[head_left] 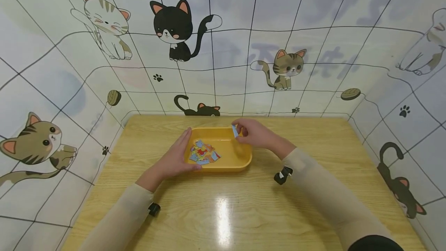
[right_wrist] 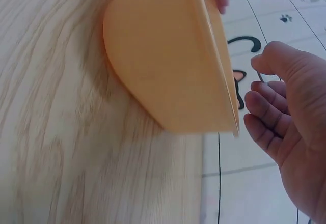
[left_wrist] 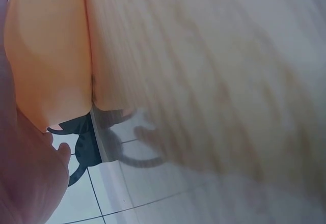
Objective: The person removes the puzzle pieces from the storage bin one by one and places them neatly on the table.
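A yellow plastic tray (head_left: 226, 169) stands on the table, with a pile of small, colourful puzzle pieces (head_left: 203, 153) in its left part. My left hand (head_left: 174, 158) holds the tray's left end, its fingers toward the far corner and its thumb along the near rim. Above the tray's far right corner, my right hand (head_left: 256, 134) pinches a light-blue puzzle piece (head_left: 235, 131) between thumb and fingers. In the right wrist view the right hand (right_wrist: 295, 112) is beside the tray wall (right_wrist: 158, 61); the pinched piece cannot be made out there.
The wooden table (head_left: 265, 212) extends around the tray on all sides. Behind it rises a white backdrop (head_left: 230, 49) with black grid lines and cartoon cats, which also covers both sides. A black strapped device (head_left: 283, 175) is on the right wrist.
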`<state>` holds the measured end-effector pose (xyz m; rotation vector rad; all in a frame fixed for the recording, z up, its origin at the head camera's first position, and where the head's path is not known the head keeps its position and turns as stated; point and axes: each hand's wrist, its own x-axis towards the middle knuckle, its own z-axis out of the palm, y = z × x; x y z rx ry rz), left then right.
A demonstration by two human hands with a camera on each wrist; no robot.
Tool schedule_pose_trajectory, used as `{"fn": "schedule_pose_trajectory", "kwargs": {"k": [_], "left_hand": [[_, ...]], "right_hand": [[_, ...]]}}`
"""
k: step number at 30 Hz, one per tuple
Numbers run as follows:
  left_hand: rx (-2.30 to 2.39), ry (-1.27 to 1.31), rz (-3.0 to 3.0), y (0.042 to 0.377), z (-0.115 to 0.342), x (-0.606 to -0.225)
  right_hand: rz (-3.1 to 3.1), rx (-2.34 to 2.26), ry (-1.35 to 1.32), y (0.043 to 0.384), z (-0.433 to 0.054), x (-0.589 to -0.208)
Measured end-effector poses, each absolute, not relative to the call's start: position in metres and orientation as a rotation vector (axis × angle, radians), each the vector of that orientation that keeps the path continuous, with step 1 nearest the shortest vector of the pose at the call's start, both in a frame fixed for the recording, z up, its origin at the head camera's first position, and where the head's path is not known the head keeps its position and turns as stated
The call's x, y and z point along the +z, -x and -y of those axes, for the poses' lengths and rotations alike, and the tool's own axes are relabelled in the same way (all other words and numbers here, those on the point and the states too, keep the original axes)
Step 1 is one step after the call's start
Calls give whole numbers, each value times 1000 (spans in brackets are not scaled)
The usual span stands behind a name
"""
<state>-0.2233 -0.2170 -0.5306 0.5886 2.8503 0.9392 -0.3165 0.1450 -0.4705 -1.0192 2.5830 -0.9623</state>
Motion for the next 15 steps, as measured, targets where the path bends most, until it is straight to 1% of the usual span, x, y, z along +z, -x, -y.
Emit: {"fn": "schedule_pose_trajectory", "kwargs": {"k": [7, 15], "left_hand": [[955, -594, -2840, 225, 218, -530], [945, -607, -2840, 225, 217, -530]], "right_hand": [[-2680, -1069, 995, 320, -172, -470], [-2730, -1109, 870, 321, -199, -474]]}}
